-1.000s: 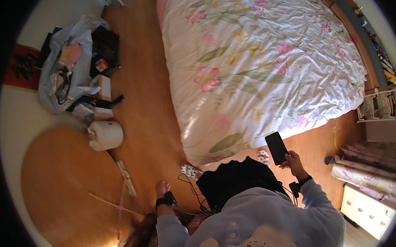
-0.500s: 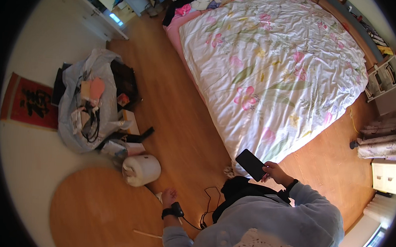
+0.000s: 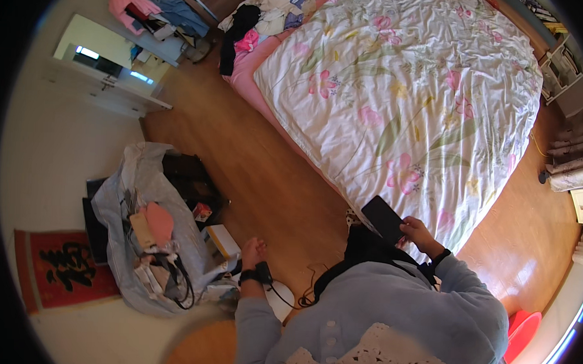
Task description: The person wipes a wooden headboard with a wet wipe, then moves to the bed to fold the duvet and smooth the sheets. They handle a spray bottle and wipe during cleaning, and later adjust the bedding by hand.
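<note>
A dark smartphone [image 3: 381,218] is gripped along its lower right part by my right hand [image 3: 417,232], in front of my waist at the near corner of the bed. The phone's upward face looks black. My left hand [image 3: 254,252] hangs at my left side, fingers loosely curled, with nothing visible in it. A small black device [image 3: 263,271] sits at the left wrist, and a thin black cable runs from it toward my body. Nearest to that hand is a white-and-yellow box [image 3: 222,242] beside a grey plastic sheet [image 3: 127,240].
A bed with a floral quilt [image 3: 405,115] fills the far right. Clothes [image 3: 273,12] are heaped on its far left corner. Assorted items lie on the plastic sheet along the left wall, near a red scroll [image 3: 66,270]. A round wooden tabletop [image 3: 199,350] and a red object [image 3: 523,332] are close by.
My view has turned and shifted forward; the door and hanging clothes show more at the far left. The white cylinder is mostly hidden now. The phone stays in my right hand.
</note>
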A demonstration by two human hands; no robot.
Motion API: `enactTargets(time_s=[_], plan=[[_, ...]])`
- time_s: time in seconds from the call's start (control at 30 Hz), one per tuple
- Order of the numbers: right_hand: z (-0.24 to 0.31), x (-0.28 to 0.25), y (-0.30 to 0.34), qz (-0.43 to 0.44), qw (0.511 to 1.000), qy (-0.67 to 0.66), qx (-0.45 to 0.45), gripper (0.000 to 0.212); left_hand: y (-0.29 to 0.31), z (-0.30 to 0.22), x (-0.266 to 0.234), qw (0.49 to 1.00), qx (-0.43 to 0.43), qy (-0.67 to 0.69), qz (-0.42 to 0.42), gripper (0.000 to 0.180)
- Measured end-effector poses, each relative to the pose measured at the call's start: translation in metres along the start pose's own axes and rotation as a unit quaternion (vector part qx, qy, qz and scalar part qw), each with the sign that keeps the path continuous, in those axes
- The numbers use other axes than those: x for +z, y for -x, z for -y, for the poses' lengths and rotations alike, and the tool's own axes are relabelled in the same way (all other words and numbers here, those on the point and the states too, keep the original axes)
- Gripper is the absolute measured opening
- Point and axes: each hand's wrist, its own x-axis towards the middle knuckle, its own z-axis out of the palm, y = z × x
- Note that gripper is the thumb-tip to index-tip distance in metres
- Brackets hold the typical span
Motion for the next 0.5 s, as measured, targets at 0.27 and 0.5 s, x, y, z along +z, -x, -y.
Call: enactTargets(time_s=[0.27, 0.5], plan=[[0.102, 0.067, -0.064, -0.112, 0.986, -0.103, -0.073, 0.013, -0.174, -0.221, 0.074, 0.999, 0.034, -0.032, 0.009, 0.019], [0.111, 0.163, -0.147, -0.361, 0.895, -0.254, -0.06, 0.021, -0.44, -0.357, 0.17, 0.993, 0.008, -0.114, 0.036, 0.029]])
